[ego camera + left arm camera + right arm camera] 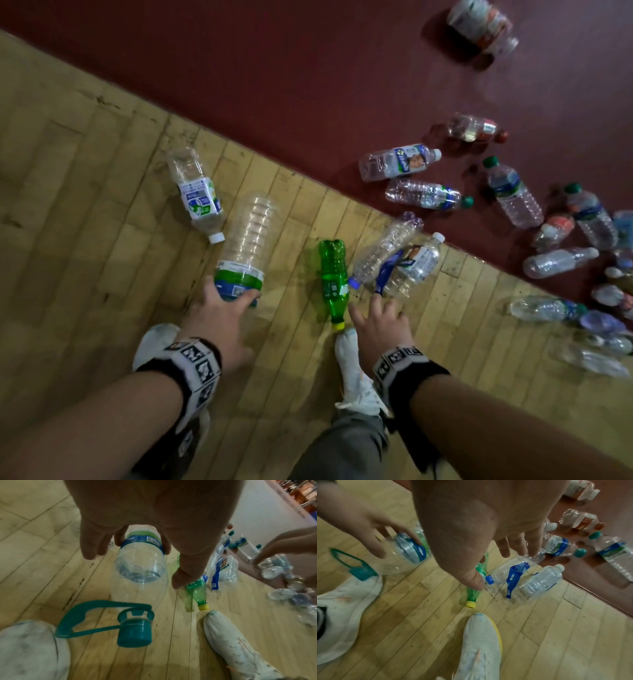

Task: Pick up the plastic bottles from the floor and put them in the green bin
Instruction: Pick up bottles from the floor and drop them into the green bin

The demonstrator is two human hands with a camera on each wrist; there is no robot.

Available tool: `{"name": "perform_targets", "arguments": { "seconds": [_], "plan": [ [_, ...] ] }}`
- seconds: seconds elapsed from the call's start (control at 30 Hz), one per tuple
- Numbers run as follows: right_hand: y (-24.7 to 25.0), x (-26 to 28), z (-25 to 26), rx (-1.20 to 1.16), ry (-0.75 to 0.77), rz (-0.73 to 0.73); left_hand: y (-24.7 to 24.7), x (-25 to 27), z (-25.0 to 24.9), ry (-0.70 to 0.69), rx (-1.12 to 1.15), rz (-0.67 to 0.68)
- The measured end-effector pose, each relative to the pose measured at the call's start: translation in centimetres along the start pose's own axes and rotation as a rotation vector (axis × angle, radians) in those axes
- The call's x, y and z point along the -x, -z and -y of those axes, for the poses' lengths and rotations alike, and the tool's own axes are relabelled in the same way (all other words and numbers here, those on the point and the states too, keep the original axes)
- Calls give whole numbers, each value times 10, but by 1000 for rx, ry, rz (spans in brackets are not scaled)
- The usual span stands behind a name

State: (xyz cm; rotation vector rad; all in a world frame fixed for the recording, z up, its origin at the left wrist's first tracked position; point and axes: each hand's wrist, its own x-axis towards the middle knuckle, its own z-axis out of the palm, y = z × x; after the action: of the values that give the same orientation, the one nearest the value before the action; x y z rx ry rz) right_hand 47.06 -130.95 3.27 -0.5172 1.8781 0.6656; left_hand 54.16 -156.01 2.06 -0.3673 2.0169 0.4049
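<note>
large clear bottle (247,246), green-blue label unreadable, gripped by left hand (219,313); right hand (380,320) spread wide.

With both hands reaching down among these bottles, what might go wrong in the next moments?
1. The left hand holds the big clear bottle only around its label end, with spread fingers; the smooth, wide body may slip or roll away.
2. The right hand is open over crowded bottles; it may knock the green bottle, which lies just at the shoe toe and could be stepped on.
</note>
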Motion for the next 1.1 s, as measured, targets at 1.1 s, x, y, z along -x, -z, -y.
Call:
{"name": "perform_targets", "arguments": {
  "seconds": [1.1],
  "plan": [
    [147,428,-208,-581,-393,-593,275,418,-246,-503,-311,-596]
  ]
}}
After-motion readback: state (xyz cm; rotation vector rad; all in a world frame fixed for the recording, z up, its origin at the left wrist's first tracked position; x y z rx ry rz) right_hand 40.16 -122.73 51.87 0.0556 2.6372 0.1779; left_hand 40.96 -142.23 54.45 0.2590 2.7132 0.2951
